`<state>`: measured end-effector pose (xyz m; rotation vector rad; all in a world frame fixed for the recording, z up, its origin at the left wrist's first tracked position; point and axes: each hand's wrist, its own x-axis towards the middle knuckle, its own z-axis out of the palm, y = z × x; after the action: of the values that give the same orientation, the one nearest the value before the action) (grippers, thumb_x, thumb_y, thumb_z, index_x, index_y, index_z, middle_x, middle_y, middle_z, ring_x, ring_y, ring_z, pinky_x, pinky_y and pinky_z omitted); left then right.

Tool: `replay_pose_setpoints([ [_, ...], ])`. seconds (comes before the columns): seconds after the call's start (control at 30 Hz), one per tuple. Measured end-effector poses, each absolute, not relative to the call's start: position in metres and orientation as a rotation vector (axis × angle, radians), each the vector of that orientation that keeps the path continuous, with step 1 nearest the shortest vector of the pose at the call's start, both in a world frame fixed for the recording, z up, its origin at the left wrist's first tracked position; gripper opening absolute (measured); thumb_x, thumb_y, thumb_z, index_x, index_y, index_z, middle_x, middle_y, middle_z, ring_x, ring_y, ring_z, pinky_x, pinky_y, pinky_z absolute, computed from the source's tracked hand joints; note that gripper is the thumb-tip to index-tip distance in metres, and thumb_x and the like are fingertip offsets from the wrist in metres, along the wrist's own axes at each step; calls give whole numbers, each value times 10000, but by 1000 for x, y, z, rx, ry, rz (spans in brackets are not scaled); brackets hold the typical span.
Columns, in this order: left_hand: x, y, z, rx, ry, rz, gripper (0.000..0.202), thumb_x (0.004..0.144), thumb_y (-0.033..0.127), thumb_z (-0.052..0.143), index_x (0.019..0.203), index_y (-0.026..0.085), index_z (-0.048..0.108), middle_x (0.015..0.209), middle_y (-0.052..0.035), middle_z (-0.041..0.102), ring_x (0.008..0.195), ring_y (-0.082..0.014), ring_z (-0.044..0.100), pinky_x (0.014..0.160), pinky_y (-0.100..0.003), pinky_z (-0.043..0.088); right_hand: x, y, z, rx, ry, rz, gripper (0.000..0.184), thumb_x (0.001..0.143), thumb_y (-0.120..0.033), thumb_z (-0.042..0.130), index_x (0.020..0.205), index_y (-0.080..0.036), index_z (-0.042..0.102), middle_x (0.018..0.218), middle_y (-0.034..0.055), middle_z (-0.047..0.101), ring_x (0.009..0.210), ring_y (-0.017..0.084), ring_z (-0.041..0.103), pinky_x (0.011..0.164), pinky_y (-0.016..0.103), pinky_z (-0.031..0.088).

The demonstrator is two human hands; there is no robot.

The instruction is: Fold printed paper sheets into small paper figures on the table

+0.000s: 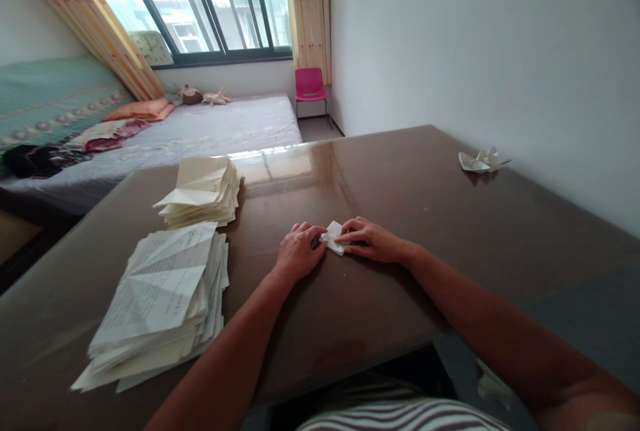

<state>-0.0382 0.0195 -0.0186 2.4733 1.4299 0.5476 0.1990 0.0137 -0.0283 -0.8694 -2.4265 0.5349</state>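
Note:
A small piece of folded white paper (336,230) lies on the brown tabletop (395,184) between my two hands. My left hand (300,249) is closed on its left end, thumb and fingers drawn together there. From the other side, my right hand (375,241) grips the paper's right part, its fingers bent and pressing onto it. The fingers partly cover the paper, so its full shape is hidden. Left of my hands sits a stack of printed white sheets (155,284), creased on top. Behind that stands a second stack of cream sheets (200,184).
Folded paper pieces (483,160) rest near the table's far right, close to the white wall (450,51). Beyond the table are a bed (240,121) with pillows and soft toys, and a pink chair (310,84) under the window side.

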Motion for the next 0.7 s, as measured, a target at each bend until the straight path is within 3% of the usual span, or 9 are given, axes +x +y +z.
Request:
replay_pose_setpoints([
  [0.2, -47, 27, -19, 2446, 1245, 540, 296, 793, 336, 631, 1084, 294, 671, 1066, -20, 635, 974, -198, 571, 863, -320, 473, 198, 14, -29, -888, -2416, 551, 323, 890, -348, 569, 1190, -257, 650, 1092, 82, 603, 1031, 193, 522, 955, 364, 425],
  [0.3, -51, 32, -21, 2526, 1180, 596, 218, 858, 349, 568, 1014, 271, 699, 1019, -26, 645, 945, -176, 579, 863, -298, 470, 198, 13, -27, -897, -2415, 550, 329, 882, -357, 580, 1187, -256, 651, 1092, 83, 608, 1030, 196, 524, 950, 364, 427],
  [0.4, -53, 36, -20, 2669, 1047, 563, 265, 928, 354, 463, 961, 253, 705, 962, -35, 654, 907, -158, 576, 840, -281, 469, 198, 12, -25, -901, -2416, 553, 342, 870, -373, 595, 1187, -256, 650, 1097, 86, 610, 1030, 198, 527, 944, 365, 430],
  [0.7, -49, 35, -15, 2849, 988, 431, 252, 946, 255, 419, 1077, 220, 632, 987, -62, 650, 914, -167, 574, 809, -276, 479, 187, 11, -28, -1062, -2297, 492, 256, 841, -336, 628, 1073, -249, 694, 1042, 70, 646, 951, 185, 580, 868, 328, 463],
])
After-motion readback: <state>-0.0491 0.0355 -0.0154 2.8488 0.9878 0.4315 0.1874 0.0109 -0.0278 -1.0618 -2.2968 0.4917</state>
